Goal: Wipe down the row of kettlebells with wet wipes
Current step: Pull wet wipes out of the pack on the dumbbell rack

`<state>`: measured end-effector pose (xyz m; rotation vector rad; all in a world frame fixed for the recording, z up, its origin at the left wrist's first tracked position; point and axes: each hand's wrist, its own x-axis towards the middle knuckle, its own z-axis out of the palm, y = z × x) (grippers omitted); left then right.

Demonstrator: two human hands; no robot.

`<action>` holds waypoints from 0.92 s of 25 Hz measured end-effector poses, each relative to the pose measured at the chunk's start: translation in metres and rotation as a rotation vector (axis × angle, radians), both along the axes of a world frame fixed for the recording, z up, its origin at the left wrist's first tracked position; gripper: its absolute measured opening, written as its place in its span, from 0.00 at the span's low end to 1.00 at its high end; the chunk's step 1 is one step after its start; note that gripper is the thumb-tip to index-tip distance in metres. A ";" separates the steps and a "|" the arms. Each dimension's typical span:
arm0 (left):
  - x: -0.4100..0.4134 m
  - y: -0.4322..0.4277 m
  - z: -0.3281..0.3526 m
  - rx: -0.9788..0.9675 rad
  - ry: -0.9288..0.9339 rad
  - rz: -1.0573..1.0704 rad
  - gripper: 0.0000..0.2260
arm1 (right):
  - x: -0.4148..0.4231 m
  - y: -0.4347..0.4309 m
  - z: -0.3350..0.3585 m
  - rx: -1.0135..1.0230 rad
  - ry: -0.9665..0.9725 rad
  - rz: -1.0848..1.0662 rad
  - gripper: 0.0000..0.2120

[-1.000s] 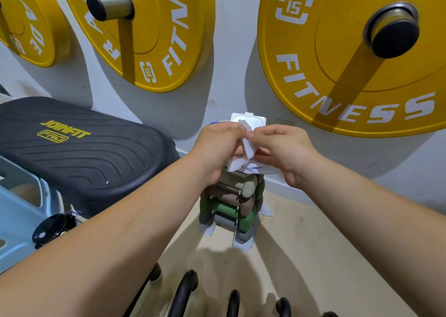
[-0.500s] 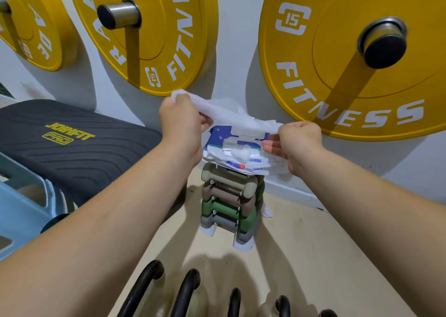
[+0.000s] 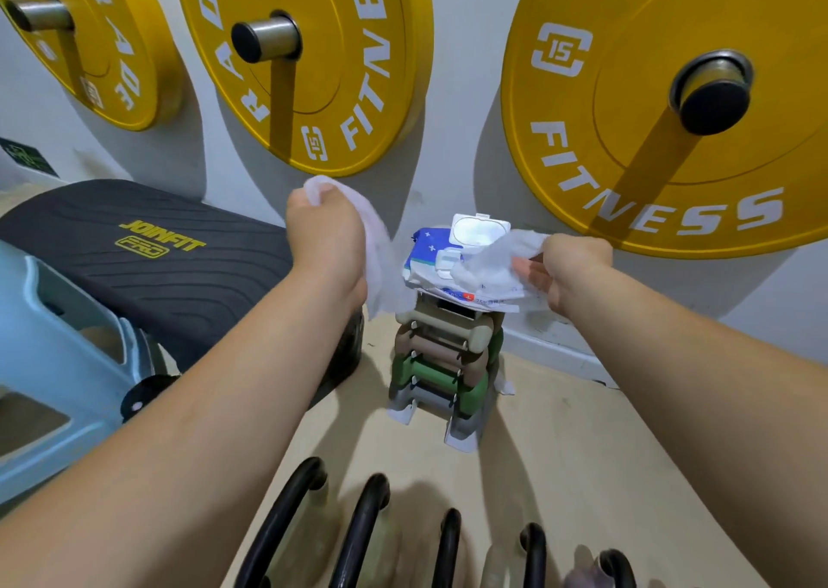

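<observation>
My left hand (image 3: 327,238) grips a white wet wipe (image 3: 381,269) that hangs loose beside the wrist. My right hand (image 3: 571,269) pinches a second crumpled wipe (image 3: 497,254) that reaches back to the opening of the blue-and-white wipe pack (image 3: 425,247). The pack's white lid (image 3: 479,229) stands flipped up. It lies on top of a small dumbbell rack (image 3: 439,363) against the wall. Black kettlebell handles (image 3: 363,529) line the bottom edge in a row, below both forearms; their bodies are mostly cut off.
Large yellow weight plates (image 3: 649,117) hang on wall pegs above the pack. A black padded bench (image 3: 148,265) and a light blue step (image 3: 53,354) stand at the left. Beige floor (image 3: 582,444) lies between the rack and the kettlebells.
Both hands were together at the pack's opening, then drew a wipe out between them. Now the hands are apart, the left one carrying a wipe free of the pack.
</observation>
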<state>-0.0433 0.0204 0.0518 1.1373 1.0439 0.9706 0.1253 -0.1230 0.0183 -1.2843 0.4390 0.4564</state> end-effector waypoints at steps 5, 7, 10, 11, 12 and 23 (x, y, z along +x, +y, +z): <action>-0.002 -0.039 -0.015 -0.128 -0.018 -0.267 0.09 | -0.026 0.007 -0.003 -0.688 -0.721 0.519 0.11; -0.008 -0.047 -0.030 -0.207 -0.049 -0.333 0.07 | -0.039 -0.002 0.002 -0.762 -0.941 0.580 0.14; -0.014 -0.056 -0.047 -0.374 -0.120 -0.470 0.10 | -0.067 -0.013 0.006 -0.463 -0.631 0.761 0.12; -0.016 -0.061 -0.049 -0.403 -0.133 -0.520 0.10 | -0.075 -0.019 0.005 -0.423 -0.476 0.851 0.15; -0.018 -0.067 -0.048 -0.416 -0.149 -0.582 0.11 | -0.081 -0.026 0.003 -0.395 -0.352 0.922 0.18; -0.069 -0.126 -0.028 -0.178 -0.028 -1.250 0.20 | -0.151 -0.148 0.010 -0.250 -0.327 0.553 0.11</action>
